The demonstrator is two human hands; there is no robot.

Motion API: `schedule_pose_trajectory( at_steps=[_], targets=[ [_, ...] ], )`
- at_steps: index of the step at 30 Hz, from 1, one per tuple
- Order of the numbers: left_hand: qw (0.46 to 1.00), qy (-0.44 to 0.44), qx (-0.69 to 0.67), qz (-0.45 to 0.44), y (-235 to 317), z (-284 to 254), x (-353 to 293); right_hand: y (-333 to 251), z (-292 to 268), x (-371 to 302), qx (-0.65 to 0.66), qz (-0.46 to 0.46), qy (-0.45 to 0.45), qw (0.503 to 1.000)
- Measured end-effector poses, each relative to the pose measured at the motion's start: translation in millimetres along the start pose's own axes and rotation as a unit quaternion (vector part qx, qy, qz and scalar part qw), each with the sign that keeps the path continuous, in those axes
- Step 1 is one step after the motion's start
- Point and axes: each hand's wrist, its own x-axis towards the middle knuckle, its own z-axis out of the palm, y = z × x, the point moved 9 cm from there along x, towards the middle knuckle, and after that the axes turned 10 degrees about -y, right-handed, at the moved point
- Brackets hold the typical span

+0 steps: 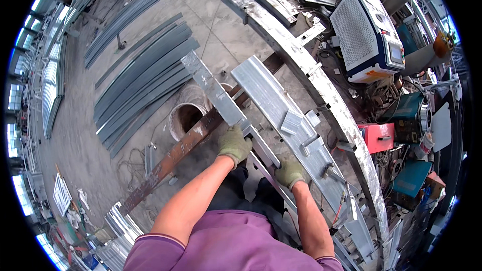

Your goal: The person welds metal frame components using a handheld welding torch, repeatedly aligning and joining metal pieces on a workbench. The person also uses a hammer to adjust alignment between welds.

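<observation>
A gloved left hand (234,145) curls its fingers round the near edge of a flat grey metal strip (213,88), pinching it, while the strip reaches away to the far left, across a rusty brown beam (170,160). A gloved right hand (291,171) sits a little nearer and to the right, touching the near end of a narrow metal channel (264,148) — whether its fingers close fully round that piece I cannot tell. The channel lies between the two hands, just beyond the person's legs. To the right of it runs a wide galvanized beam (266,90), with a small metal block (291,122) resting on top. Left of the strip, a white bucket (173,120) stands beside the rusty beam, and farther left many long grey metal strips (145,80) lie spread over the concrete floor (80,163). On the right, a long pale beam (301,65) with worn patches stretches from far to near; past it stand a white and blue machine (356,30) with a small screen and — nearer — a red box (376,138)
</observation>
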Motion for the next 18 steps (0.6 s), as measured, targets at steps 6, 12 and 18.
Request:
schedule_pose_trajectory(
  at_steps=[6,12,18],
  targets=[
    [0.997,0.041,-0.050,0.043,-5,2,-4,16,16,5,0.046,0.005,0.016,0.999],
    [0.987,0.106,-0.085,0.083,-11,8,-6,41,-2,-26,0.285,-0.024,0.003,0.958],
    [0.988,0.094,-0.080,0.094,-7,13,-2,234,-10,-118,0.034,0.288,0.192,0.938]
  ],
)
